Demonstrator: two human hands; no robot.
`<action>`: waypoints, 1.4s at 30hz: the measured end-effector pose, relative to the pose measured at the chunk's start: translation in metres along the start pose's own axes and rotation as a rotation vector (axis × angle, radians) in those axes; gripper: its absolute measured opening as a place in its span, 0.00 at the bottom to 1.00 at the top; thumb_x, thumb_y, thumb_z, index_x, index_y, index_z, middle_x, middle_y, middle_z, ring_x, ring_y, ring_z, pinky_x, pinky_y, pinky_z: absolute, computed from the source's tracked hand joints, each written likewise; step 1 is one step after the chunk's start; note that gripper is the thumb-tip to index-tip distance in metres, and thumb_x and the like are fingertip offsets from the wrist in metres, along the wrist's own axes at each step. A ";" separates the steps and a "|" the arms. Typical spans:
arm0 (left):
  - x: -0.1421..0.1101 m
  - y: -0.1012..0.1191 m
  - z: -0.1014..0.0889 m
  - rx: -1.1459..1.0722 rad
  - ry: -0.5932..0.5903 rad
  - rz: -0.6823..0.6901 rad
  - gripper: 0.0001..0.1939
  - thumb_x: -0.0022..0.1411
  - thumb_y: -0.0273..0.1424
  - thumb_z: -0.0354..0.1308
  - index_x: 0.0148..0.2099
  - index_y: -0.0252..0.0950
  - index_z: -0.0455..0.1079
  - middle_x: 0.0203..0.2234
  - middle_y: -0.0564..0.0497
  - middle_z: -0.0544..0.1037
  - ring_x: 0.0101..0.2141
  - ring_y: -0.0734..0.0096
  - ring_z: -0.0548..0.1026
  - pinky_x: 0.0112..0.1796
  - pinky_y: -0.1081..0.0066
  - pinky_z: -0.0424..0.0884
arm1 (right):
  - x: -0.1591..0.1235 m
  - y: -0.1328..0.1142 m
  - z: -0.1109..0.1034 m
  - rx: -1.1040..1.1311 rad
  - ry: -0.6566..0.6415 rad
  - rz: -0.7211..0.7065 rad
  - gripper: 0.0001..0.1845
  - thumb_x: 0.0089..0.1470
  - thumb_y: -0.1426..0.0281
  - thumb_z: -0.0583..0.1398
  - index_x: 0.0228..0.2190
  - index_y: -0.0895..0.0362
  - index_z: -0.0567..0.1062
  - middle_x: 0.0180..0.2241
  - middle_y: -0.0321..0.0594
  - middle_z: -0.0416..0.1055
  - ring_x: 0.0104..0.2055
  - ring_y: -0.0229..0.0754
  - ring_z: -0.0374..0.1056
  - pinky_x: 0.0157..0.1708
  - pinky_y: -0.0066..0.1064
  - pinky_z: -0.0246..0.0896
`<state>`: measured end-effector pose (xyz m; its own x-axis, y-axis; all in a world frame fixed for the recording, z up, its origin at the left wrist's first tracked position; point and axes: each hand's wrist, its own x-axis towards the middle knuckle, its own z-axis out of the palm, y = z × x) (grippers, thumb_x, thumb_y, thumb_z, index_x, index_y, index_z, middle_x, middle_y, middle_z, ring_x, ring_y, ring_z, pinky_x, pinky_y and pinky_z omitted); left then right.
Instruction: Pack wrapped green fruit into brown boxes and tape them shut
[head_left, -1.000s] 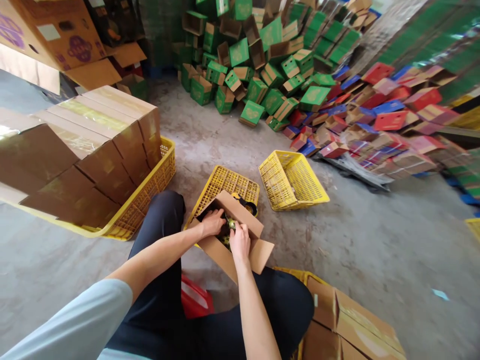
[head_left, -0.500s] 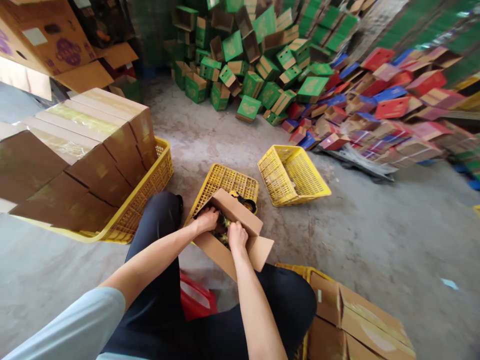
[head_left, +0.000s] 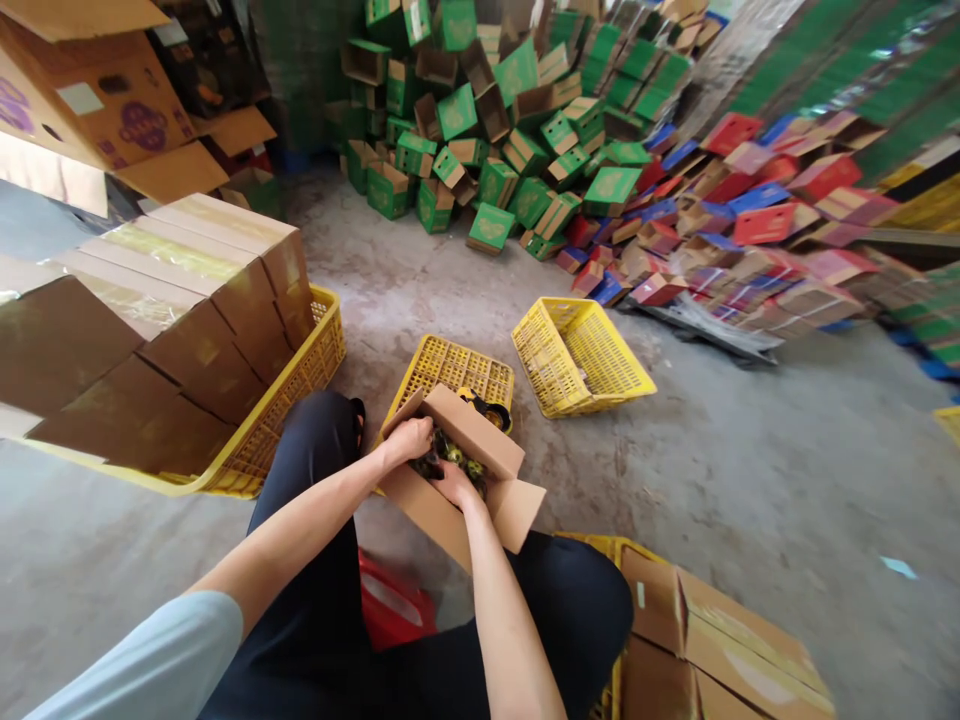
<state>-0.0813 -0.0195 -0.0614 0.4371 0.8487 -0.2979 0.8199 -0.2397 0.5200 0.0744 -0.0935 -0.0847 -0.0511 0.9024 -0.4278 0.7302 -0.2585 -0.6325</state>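
Note:
An open brown cardboard box (head_left: 431, 520) sits tilted between my knees, its flaps spread. Inside lie small yellow-green pieces (head_left: 471, 466) in dark, shiny wrapping; their kind is unclear. My left hand (head_left: 409, 440) is closed at the box's left end, its fingertips on the dark wrapping. Lower in the box, my right hand (head_left: 455, 487) has its fingers stretched out against the contents, tips partly hidden. Just behind the box, a black and yellow tape dispenser (head_left: 495, 412) rests on an upturned yellow crate (head_left: 450, 362).
Taped cartons (head_left: 225, 285) fill a yellow crate (head_left: 330, 345) on the left. More cartons (head_left: 735, 640) stand at lower right. An empty yellow crate (head_left: 581, 360) lies tilted ahead. Green boxes (head_left: 491, 228) and red and blue boxes (head_left: 765, 222) are heaped behind. A red stool (head_left: 394, 600) shows below me.
My right hand has gone from a closed grip near the box's right side to outstretched fingers lower and further left. More of the contents now shows. My left hand stays at the left end.

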 end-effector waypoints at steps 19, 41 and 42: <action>0.001 0.003 0.005 -0.034 0.028 -0.041 0.14 0.74 0.31 0.49 0.56 0.29 0.66 0.47 0.33 0.81 0.48 0.51 0.81 0.48 0.62 0.75 | -0.028 0.045 -0.011 0.275 0.270 0.306 0.11 0.52 0.67 0.59 0.28 0.58 0.80 0.19 0.38 0.75 0.23 0.43 0.74 0.26 0.28 0.69; -0.012 0.005 0.012 0.268 0.004 -0.007 0.16 0.67 0.22 0.52 0.54 0.23 0.74 0.44 0.30 0.79 0.44 0.49 0.82 0.45 0.60 0.78 | -0.040 0.006 0.020 0.057 0.287 0.197 0.14 0.53 0.70 0.66 0.43 0.54 0.74 0.32 0.38 0.81 0.39 0.47 0.79 0.39 0.31 0.65; -0.012 0.003 0.012 0.271 -0.014 0.002 0.14 0.67 0.23 0.53 0.51 0.25 0.75 0.42 0.32 0.80 0.44 0.49 0.82 0.46 0.60 0.78 | -0.041 0.007 0.020 0.044 0.288 0.193 0.14 0.53 0.70 0.66 0.43 0.53 0.75 0.32 0.38 0.81 0.39 0.47 0.79 0.39 0.31 0.65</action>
<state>-0.0794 -0.0358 -0.0656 0.4424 0.8420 -0.3086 0.8872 -0.3608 0.2874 0.0680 -0.1393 -0.0842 0.2846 0.8940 -0.3462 0.6775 -0.4430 -0.5872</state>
